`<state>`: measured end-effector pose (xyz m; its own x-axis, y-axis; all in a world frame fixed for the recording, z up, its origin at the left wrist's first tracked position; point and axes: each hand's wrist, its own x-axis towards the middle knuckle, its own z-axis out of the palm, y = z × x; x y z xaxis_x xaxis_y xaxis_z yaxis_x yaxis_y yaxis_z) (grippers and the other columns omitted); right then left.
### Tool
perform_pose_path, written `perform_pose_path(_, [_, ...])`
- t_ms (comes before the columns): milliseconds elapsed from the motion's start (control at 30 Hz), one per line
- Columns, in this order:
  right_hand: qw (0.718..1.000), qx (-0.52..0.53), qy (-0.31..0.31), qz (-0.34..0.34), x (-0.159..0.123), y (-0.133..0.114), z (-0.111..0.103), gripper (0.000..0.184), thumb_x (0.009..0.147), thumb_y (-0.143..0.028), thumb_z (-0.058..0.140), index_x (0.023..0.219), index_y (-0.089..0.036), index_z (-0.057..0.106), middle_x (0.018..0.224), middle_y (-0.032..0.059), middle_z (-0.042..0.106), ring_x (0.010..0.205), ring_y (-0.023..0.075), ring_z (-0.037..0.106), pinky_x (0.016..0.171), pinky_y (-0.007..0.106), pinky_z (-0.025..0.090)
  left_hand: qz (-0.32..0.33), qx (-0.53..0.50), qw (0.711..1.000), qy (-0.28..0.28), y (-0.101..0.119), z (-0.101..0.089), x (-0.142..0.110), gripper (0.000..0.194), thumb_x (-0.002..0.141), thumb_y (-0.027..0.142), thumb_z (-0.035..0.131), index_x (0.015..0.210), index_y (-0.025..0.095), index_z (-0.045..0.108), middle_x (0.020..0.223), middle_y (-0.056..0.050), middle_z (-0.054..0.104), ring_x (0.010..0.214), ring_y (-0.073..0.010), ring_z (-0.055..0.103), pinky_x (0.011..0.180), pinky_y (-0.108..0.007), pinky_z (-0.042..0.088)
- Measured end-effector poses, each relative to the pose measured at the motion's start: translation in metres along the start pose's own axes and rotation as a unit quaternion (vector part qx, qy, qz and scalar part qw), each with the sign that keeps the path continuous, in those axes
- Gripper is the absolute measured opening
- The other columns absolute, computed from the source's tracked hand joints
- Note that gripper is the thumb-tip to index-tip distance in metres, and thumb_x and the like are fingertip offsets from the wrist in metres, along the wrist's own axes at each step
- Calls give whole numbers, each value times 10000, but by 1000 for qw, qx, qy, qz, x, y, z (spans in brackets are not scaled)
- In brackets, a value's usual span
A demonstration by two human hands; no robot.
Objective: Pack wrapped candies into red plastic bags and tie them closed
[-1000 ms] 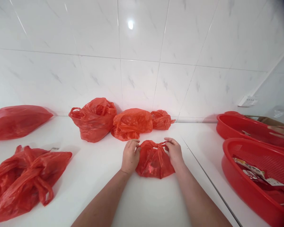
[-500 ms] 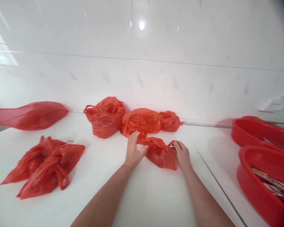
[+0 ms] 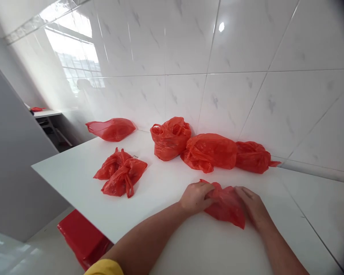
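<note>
A small red plastic bag lies on the white table between my two hands, crumpled and slightly blurred. My left hand is closed on its left side, thumb and fingers around the thin plastic. At the upper right edge, my right hand has its fingers bent onto the bag, and their tips are partly hidden. What the bag contains cannot be made out. Behind it, along the wall, stand a full red bag with loop handles, a rounded red bag and a smaller knotted red bag.
Two tied red bags lie together on the left of the white table. Farther back rests a long red bag. The tiled wall bounds the table behind. Below its left edge is a red stool.
My view has swung left, so the red baskets on the right are out of frame. My left hand, open before, has closed on the small bag. My right hand stays at its right side.
</note>
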<state>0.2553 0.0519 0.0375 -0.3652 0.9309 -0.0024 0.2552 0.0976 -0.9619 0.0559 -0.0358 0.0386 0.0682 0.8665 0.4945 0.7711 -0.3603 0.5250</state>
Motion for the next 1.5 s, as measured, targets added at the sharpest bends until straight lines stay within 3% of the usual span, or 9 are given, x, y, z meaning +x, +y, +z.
perform_pose_path(267, [989,-145,33,2,8,9,7,347,698,-542,556,797,-237,687,921,31,705,880,256,617,754,330,449,-183,110,968,128,-15,-99,-33,136,732,255,585,862,266,625,744,26,654,650,-156,578,615,-254,408])
perform_pose_path(500, [984,-176,29,14,10,15,8,370,707,-565,532,849,-260,685,966,30,701,897,263,621,726,338,467,-313,261,858,312,-37,-210,-49,188,770,376,565,914,265,614,746,14,653,701,-189,590,630,-272,412])
perform_pose_path(633, [980,-195,27,16,12,17,9,377,710,-575,518,854,-267,683,978,18,701,902,257,622,726,332,471,-381,331,785,359,-62,-243,-69,393,813,493,494,1104,241,574,974,-62,649,861,-248,602,721,-331,445])
perform_pose_path(733, [978,-207,22,12,13,18,10,364,726,-556,508,863,-264,677,975,9,701,901,248,620,718,316,467,-420,354,777,307,-89,-234,-92,714,766,599,514,1355,215,395,1378,-161,419,1178,-353,471,883,-441,421])
perform_pose_path(867, [977,-212,25,-17,11,16,15,330,753,-505,485,841,-243,665,911,3,702,870,226,620,733,297,452,-447,321,823,141,-127,-207,-118,798,769,650,469,1432,244,287,1476,-151,305,1318,-400,306,979,-539,338])
perform_pose_path(1100, [978,-191,53,-64,6,13,22,266,772,-416,467,789,-214,639,841,11,687,795,192,611,720,281,431,-437,337,816,170,-135,-200,-115,781,806,662,402,1436,218,270,1481,-208,258,1310,-463,271,921,-674,314])
perform_pose_path(1233, [979,-185,60,-67,6,13,24,244,785,-395,464,793,-218,632,827,4,677,750,179,597,692,280,429,-323,412,810,262,-104,-185,-97,676,830,564,483,1394,226,324,1521,-176,171,1363,-432,165,969,-708,208])
perform_pose_path(1333, [976,-193,75,-73,7,14,27,227,794,-368,456,773,-220,627,811,1,669,744,173,593,690,280,427,-214,415,844,264,-91,-155,-78,529,852,437,523,1314,198,431,1517,-162,202,1376,-387,180,1042,-649,164])
perform_pose_path(1500, [961,-239,106,-85,11,17,38,236,814,-310,427,881,-226,637,846,8,649,777,171,592,711,290,444,-61,257,964,42,-89,-79,-52,526,850,436,531,1305,185,447,1496,-171,252,1315,-303,358,1035,-462,354])
